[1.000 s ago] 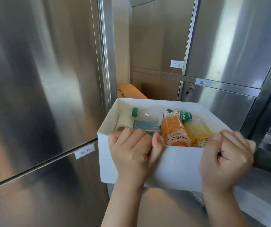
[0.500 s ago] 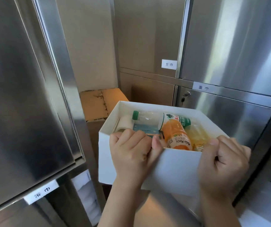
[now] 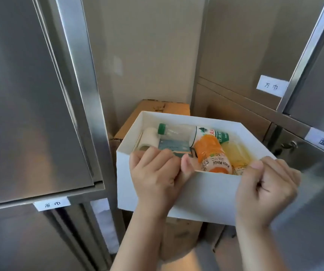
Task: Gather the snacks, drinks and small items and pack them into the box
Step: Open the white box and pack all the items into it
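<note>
I hold a white box [image 3: 206,194] in the air by its near wall. My left hand [image 3: 157,173] grips the rim left of centre, fingers curled inside. My right hand [image 3: 265,186] grips the near right corner. Inside lie a clear water bottle with a green cap [image 3: 178,131], an orange Mogu Mogu drink bottle [image 3: 211,153], a yellow drink bottle [image 3: 235,153], a roll of pale tape [image 3: 148,139] and a blue-green packet [image 3: 173,145].
A brown cardboard carton [image 3: 157,110] stands under and behind the box against a beige wall. Stainless steel cabinet doors [image 3: 30,114] stand close on the left, more steel lockers [image 3: 313,173] with white labels on the right.
The view has swung left and closer to the corner between the cabinets. The cardboard carton has come fully into sight. Both hands keep the same grip on the box.
</note>
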`<state>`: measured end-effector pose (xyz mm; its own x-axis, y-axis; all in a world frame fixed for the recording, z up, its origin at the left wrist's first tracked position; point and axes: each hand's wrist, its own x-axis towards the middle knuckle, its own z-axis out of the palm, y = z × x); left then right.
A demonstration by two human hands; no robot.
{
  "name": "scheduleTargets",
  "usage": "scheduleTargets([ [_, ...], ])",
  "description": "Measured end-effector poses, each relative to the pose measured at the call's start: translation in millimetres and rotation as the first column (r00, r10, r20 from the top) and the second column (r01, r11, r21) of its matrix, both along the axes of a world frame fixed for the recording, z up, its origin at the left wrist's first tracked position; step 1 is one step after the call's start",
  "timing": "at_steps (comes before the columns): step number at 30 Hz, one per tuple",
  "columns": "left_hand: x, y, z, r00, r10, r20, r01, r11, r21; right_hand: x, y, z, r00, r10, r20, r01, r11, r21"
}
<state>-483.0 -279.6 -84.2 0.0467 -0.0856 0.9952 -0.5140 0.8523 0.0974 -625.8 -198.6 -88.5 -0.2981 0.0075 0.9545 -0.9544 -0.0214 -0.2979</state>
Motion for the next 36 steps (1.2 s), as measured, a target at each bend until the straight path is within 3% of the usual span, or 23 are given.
scheduleTargets([
  [8,-16,-60,-1,0.986,0.164,-0.013,-0.164,0.986,-0.01,-24,-79,-5,0.992,0.124,0.011,-0.124,0.992,0.01],
  [17,-40,-141,-33,0.976,0.215,-0.034,-0.213,0.976,0.039,-47,-158,-28,0.996,0.083,-0.01,-0.082,0.995,0.063],
  [25,-56,-199,-44,0.972,0.228,0.054,-0.232,0.968,0.098,-67,-220,-43,0.999,0.04,-0.027,-0.04,0.999,0.015],
  [31,-71,-229,-72,0.908,0.285,0.309,-0.37,0.891,0.265,-93,-251,-72,0.962,0.006,-0.273,0.073,0.958,0.278],
  [36,-93,-262,-81,0.838,0.29,0.462,-0.472,0.81,0.347,-114,-289,-71,0.953,-0.019,-0.301,0.144,0.907,0.397],
])
